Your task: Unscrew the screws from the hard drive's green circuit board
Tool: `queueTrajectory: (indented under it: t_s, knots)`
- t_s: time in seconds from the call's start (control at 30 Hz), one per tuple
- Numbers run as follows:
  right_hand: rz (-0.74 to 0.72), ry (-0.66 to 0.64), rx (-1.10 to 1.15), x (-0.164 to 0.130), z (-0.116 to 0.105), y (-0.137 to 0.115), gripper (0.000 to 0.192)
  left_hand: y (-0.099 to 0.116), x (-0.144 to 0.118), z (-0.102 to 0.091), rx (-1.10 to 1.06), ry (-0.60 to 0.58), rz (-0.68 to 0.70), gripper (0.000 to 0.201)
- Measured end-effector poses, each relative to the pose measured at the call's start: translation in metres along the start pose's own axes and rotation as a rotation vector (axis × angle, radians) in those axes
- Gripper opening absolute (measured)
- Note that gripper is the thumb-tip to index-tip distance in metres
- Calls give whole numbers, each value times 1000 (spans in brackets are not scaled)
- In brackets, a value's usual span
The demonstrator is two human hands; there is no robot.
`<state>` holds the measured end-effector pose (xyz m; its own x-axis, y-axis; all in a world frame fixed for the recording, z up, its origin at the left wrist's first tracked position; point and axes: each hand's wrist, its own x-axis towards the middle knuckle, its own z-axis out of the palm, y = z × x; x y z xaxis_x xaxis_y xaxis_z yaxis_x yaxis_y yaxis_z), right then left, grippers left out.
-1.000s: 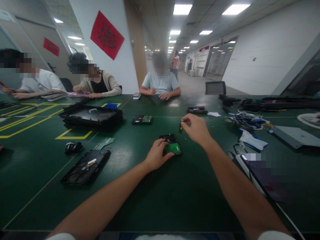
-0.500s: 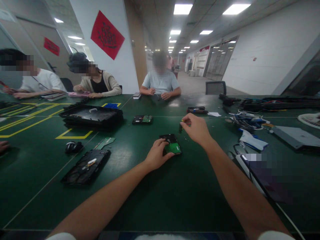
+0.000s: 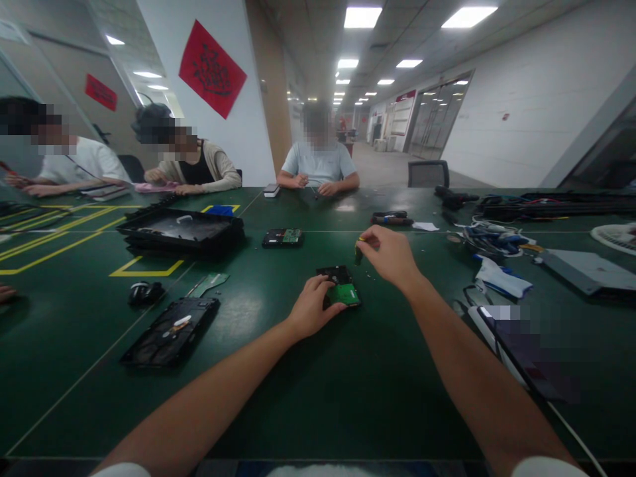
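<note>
One broad green table [image 3: 298, 411] bears all of it. At its middle the right hand [image 3: 390, 257] has thumb and fingertips pinched together on a tool, while the left hand [image 3: 311, 305] grips a hard drive [image 3: 348, 293], thumb at the near edge, fingers over the top. The drive lies flat, green board upward. The slim dark tool [image 3: 358, 253], yellow-topped and probably a screwdriver, stands roughly upright just beyond the drive's far right corner; whether its tip touches anything I cannot tell. The step looks like unscrewing; working on the drive would call for steady pressure from the left hand and the tip set squarely. Farther off sit stacked black trays [image 3: 231, 240], a grey metal box [image 3: 586, 271], a cable tangle [image 3: 489, 240] and a second drive [image 3: 282, 238], all well apart. Closest, tiny pale bits [image 3: 368, 275], perhaps screws, could get knocked about.
</note>
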<state>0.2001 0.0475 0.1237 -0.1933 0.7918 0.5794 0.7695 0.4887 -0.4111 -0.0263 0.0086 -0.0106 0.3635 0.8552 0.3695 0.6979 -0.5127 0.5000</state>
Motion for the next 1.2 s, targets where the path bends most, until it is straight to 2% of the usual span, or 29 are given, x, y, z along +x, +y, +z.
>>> queueTrajectory:
  t_s: [0.13, 0.33, 0.57, 0.8, 1.2]
  knots:
    - [-41, -17, -22, 0, -1, 1, 12, 1, 0, -1, -4, 0, -1, 58]
    - [35, -1, 3, 0, 1, 1, 10, 2, 1, -1, -5, -4, 0, 58]
    - [-83, -22, -14, 0, -1, 0, 17, 2, 0, -1, -2, 0, 0, 58]
    - [-5, 1, 8, -1, -1, -1, 7, 3, 1, -2, -6, -9, -3, 58]
    - [-28, 4, -7, -1, 1, 0, 13, 1, 0, 0, -2, -1, 2, 59]
